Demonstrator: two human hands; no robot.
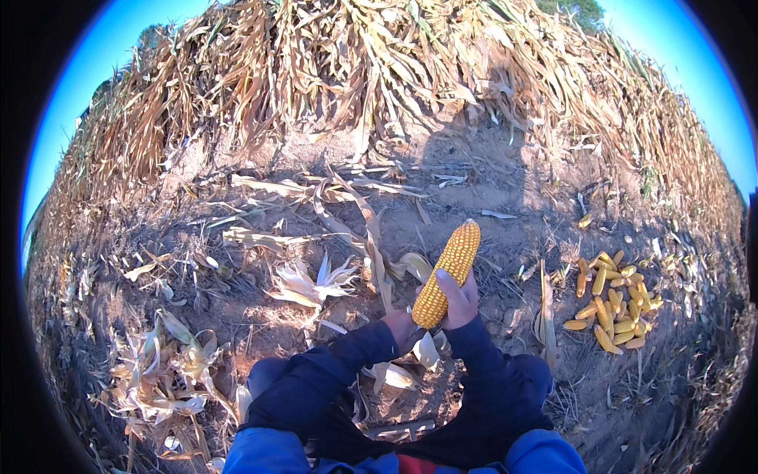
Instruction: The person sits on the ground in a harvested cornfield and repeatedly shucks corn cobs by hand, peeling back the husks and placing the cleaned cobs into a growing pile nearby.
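A bare yellow ear of corn (451, 266) is held upright at a slant in front of me, its tip pointing up and to the right. My right hand (461, 299) grips its lower half, with the thumb lying across the kernels. At the base of the ear is my left hand (401, 327), its fingers curled around the butt end and partly hidden behind it. Pale husk leaves (425, 351) hang just below the hands.
Several husked ears (616, 302) lie heaped on the soil to the right. Stripped husks (160, 373) are piled at lower left, with another open husk (317, 281) left of centre. Dry corn stalks (367, 65) stand and lean across the far side.
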